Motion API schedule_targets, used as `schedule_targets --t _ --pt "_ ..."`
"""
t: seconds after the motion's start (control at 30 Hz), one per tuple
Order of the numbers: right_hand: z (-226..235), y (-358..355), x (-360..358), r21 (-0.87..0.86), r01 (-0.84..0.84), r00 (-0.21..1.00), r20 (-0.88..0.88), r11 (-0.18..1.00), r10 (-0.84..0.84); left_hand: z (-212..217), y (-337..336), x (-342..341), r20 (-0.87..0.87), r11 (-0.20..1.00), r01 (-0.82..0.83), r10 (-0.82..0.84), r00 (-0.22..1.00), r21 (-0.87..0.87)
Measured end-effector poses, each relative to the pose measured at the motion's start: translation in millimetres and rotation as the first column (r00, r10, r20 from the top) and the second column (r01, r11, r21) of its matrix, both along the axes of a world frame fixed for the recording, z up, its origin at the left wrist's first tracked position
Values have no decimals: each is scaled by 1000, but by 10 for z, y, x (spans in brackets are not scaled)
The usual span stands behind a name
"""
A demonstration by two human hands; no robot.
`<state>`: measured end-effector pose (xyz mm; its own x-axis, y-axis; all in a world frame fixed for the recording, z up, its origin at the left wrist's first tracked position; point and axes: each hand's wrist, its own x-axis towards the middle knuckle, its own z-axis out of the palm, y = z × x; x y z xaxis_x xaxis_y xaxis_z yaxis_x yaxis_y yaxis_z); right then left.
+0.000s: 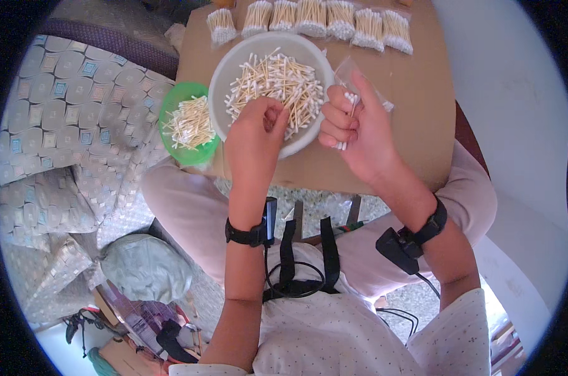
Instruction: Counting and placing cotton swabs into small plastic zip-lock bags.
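A white bowl (pixel 220 72) heaped with loose cotton swabs (pixel 278 78) stands on the cardboard-brown table top. Over the near side of the heap is my left hand (pixel 256 128), its fingers curled in a pinch. What lies between those fingertips is hidden. To the right of the bowl, my right hand (pixel 362 125) is raised in a fist around a small bunch of cotton swabs (pixel 351 99), whose white tips stick out above and below the fingers. Just behind that fist lies a clear plastic bag (pixel 346 70), partly covered by the hand.
Several clear packs of cotton swabs (pixel 311 17) line the far edge of the brown table top (pixel 415 119). A green bowl (pixel 170 103) with more swabs sits left of the white one. Patterned cloth (pixel 77 106) covers the left side; a white wall (pixel 516 94) rises at right.
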<state>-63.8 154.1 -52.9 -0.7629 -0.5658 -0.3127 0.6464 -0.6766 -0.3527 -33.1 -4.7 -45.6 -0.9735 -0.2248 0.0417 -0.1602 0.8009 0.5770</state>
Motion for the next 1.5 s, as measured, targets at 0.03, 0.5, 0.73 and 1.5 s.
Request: schedule_targets --t 0.03,0.5,0.73,1.5 --pt "11 10 -8 -6 1 1000 -14 1000 -1 8 9 0 -46 999 8 -7 999 35" --pt "59 -185 37 607 336 869 -494 720 11 75 43 126 -255 940 45 45 966 337" --pt "142 -141 95 633 243 871 -476 735 123 158 93 195 -202 909 85 0 979 408" --pt "194 -227 226 738 106 648 -560 667 516 380 25 377 -277 800 -56 271 922 597"
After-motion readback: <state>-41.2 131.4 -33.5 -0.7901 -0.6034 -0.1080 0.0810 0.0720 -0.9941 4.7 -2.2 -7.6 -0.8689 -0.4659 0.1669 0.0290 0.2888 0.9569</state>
